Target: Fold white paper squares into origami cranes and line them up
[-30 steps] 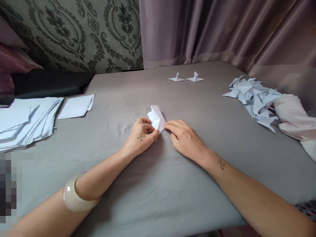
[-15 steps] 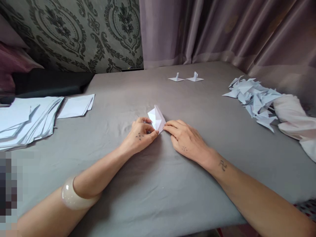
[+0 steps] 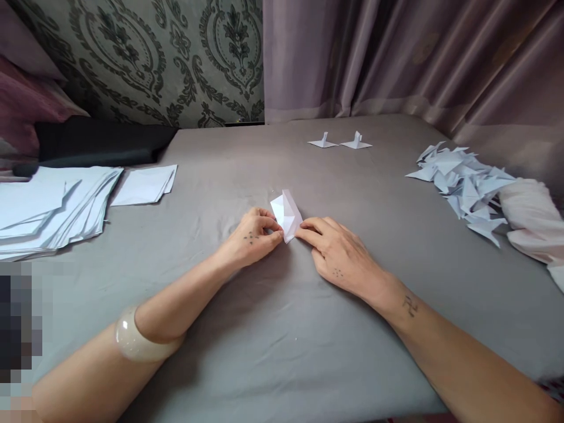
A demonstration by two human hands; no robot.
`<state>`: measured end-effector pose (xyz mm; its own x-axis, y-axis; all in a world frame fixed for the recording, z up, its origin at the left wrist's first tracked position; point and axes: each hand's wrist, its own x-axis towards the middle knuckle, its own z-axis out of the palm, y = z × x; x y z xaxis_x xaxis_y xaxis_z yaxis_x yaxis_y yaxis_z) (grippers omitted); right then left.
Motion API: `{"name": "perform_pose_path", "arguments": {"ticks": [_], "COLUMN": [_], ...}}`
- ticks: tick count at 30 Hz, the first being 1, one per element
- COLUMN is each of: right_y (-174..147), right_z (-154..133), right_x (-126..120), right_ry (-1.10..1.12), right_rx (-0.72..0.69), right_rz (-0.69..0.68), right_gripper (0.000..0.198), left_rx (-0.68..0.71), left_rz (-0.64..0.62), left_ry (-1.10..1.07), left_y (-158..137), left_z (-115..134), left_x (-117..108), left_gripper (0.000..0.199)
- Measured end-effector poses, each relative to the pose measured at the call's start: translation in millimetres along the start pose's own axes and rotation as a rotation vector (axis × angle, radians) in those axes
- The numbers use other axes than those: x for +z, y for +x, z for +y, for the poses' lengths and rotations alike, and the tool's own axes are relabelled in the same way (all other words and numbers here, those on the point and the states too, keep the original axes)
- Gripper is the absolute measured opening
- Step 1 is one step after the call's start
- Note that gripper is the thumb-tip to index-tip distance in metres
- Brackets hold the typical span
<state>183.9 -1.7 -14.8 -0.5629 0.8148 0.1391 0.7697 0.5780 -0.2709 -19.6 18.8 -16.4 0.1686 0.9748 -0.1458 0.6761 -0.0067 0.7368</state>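
A small folded white paper (image 3: 287,216) with creased facets lies on the grey cloth between my hands, one flap raised at its top. My left hand (image 3: 255,235) pinches its lower left edge between thumb and fingers. At its lower right edge my right hand (image 3: 337,249) closes its fingertips on the paper; the thumb is mostly hidden. Two folded paper cranes (image 3: 324,141) stand side by side farther back on the cloth.
To the left lie a large stack of white paper (image 3: 83,205) and a smaller paper stack (image 3: 147,183), with black fabric (image 3: 106,141) behind. A heap of folded paper cranes (image 3: 462,179) sits on the right beside crumpled pale cloth (image 3: 531,214). Curtains (image 3: 317,59) hang behind.
The whole view has shifted slightly. My left fingers have drawn closer to the paper's lower tip, and my right fingers stay at its right corner.
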Motion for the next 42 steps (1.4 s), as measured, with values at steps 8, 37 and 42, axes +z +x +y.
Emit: {"name": "perform_pose_path", "arguments": {"ticks": [8, 37, 42], "right_y": [1.2, 8.6, 17.0], "right_z": [-0.8, -8.5, 7.0], "right_x": [-0.8, 16.0, 14.9], "right_ry": [-0.004, 0.342, 0.536], "right_rx": [-0.005, 0.388, 0.426], "right_rz": [-0.011, 0.340, 0.391], "right_gripper": [0.053, 0.057, 0.018], "left_rx": [0.027, 0.536, 0.592], "left_rz": [0.053, 0.157, 0.126], "left_ry": [0.038, 0.397, 0.514], "left_y": [0.9, 3.7, 3.0], "left_z": [5.3, -13.5, -14.6], "left_x": [0.5, -0.1, -0.4], "left_gripper": [0.016, 0.031, 0.051]}}
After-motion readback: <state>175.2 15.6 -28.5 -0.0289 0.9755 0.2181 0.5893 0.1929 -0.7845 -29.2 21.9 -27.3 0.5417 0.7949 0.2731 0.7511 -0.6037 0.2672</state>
